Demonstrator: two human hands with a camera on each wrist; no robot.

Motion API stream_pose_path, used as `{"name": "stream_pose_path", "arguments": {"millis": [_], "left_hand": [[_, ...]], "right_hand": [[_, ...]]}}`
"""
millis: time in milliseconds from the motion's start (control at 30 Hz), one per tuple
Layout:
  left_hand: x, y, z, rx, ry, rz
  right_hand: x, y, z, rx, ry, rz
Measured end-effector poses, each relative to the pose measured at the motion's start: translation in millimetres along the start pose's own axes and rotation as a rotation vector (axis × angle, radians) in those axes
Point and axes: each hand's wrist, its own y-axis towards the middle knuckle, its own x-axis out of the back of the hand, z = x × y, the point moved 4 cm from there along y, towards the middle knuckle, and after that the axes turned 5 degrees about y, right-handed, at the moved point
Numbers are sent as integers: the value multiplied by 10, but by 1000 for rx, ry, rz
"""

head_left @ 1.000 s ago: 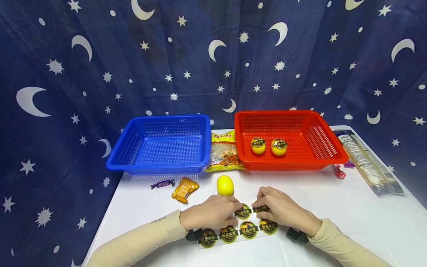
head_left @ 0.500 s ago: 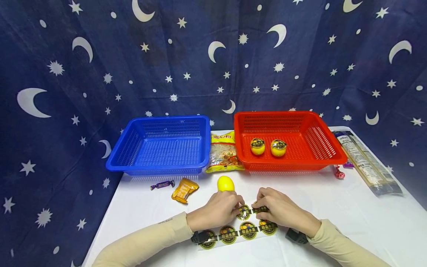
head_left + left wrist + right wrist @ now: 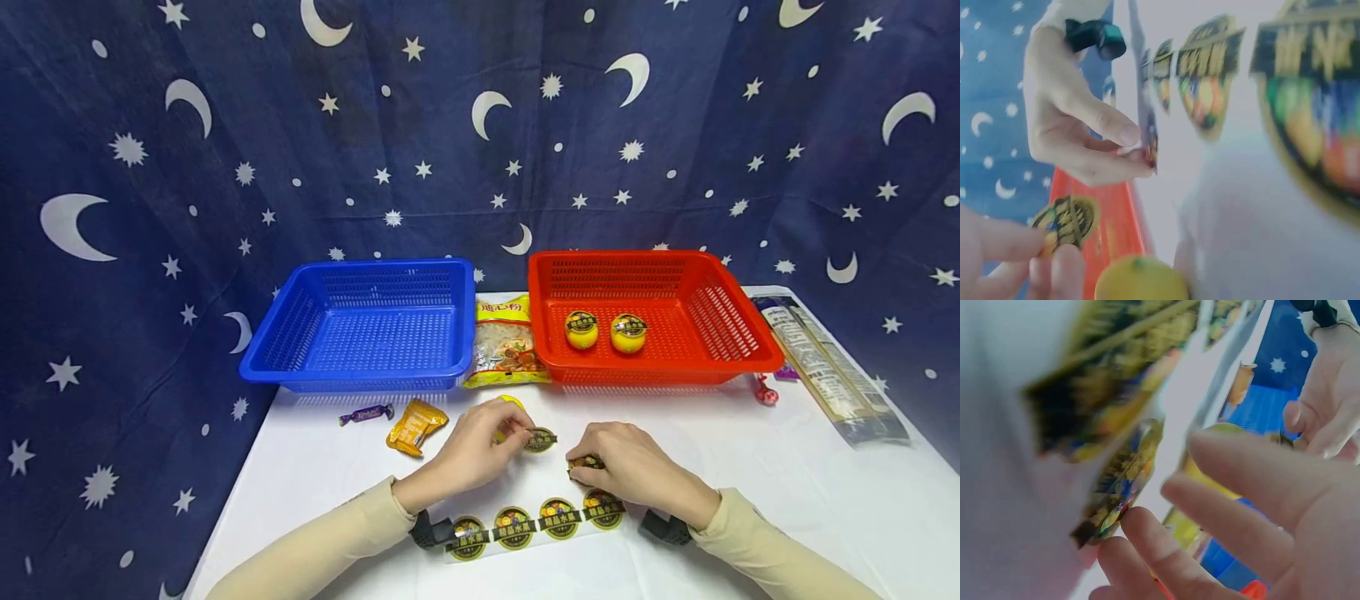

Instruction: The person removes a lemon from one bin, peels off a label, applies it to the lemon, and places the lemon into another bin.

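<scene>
My left hand [image 3: 476,442] pinches a round black-and-gold fruit sticker [image 3: 540,440] between thumb and fingertips, held above the table. That sticker [image 3: 1067,222] also shows at the fingertips in the left wrist view. My right hand [image 3: 626,467] grips the upper right part of a clear sticker sheet [image 3: 534,542], thumb and fingers at a sticker there. A row of round stickers [image 3: 558,518] lies along the sheet's near edge. Behind my left hand is a yellow lemon [image 3: 512,401], mostly hidden in the head view; its top [image 3: 1141,281] shows in the left wrist view.
At the back stand a blue basket [image 3: 356,379] and a red basket [image 3: 660,371] holding two stickered lemons [image 3: 627,337]. A noodle packet [image 3: 506,346] lies between them. Wrapped sweets [image 3: 416,427] lie left; a red-wrapped candy [image 3: 765,392] and a long clear package [image 3: 832,367] lie right.
My left hand has peeled a sticker off the sheet's upper row and lifted it up and away, towards the lemon. The right hand stays at the sheet's right end.
</scene>
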Motion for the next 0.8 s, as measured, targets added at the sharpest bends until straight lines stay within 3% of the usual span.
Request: {"name": "stream_pose_path", "arguments": {"millis": [200, 467, 633, 800], "left_hand": [[159, 76, 189, 99, -126, -128], [90, 125, 364, 166, -164, -142], [89, 103, 415, 174, -93, -169], [87, 88, 386, 118, 54, -188]], "right_hand": [[87, 278, 89, -42, 64, -119], [3, 555, 120, -31, 166, -221], [-69, 629, 125, -3, 229, -230], [-101, 688, 144, 20, 253, -243]]}}
